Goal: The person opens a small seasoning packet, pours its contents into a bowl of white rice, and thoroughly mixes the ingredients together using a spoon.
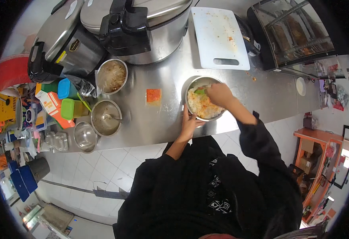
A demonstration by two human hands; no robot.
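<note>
A stainless-steel bowl [189,103] near the front edge of the counter holds white rice [199,104] streaked with orange seasoning. My left hand [189,123] grips the bowl's near left side, with the thumb up along its wall and the fingers low by its base. Over the rice, my right hand [220,95] is closed around a green utensil [200,91], perhaps a spatula or spoon; its handle is mostly hidden by the fingers. Left of the bowl, a small clear packet [153,97] with orange-red contents lies flat on the steel.
A white cutting board [219,38] with orange crumbs lies behind the bowl. Large rice cookers [165,41] stand at the back left. Further left are a steel bowl with a fork [105,117], an empty-looking bowl [85,136] and a bag-lined bowl [112,75]. A glass display case [296,30] stands right.
</note>
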